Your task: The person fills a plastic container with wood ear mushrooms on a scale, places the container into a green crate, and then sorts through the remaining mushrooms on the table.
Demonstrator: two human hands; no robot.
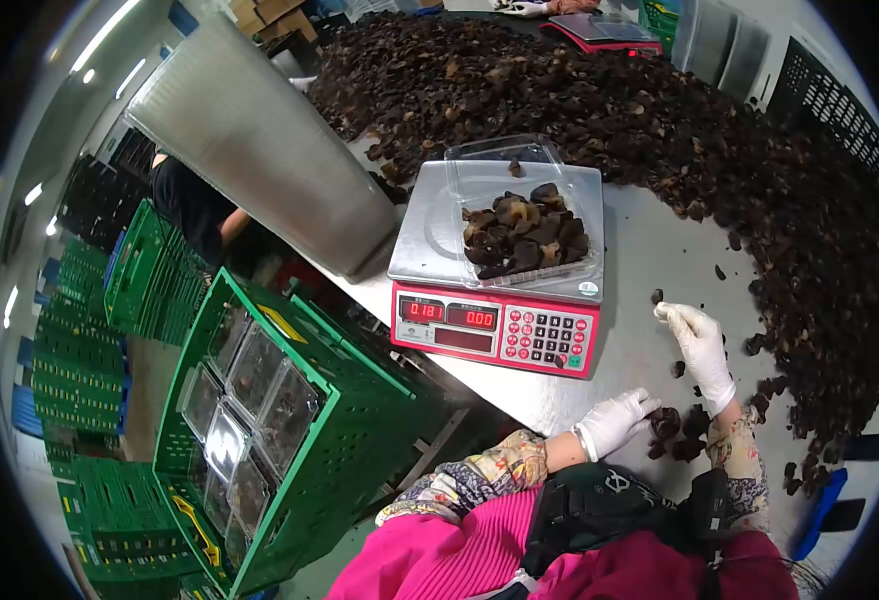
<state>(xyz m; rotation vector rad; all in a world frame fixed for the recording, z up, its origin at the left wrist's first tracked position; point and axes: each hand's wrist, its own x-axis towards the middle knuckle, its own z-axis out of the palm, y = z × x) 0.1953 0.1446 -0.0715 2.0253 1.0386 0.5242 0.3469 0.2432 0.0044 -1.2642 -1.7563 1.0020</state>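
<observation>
A red and silver digital scale (494,325) stands on the metal table (624,260), its lit display showing 0.18 and 0.00. On its plate rests an open clear plastic box (549,272) filled with dark brown, fungus-like pieces (524,230). My right hand (699,350), in a white glove, is to the right of the scale, thumb and fingertips together at a small dark piece (656,297). Lower down, my left hand (614,422), also gloved, has its fingers together against a few dark pieces (664,422) on the table near my body.
A large heap of dark pieces (759,190) curves along the back and right. A tall stack of clear containers (259,140) leans at the left. Below it, a green crate (329,480) holds closed boxes (259,370). Another person's arm (231,225) shows behind the stack.
</observation>
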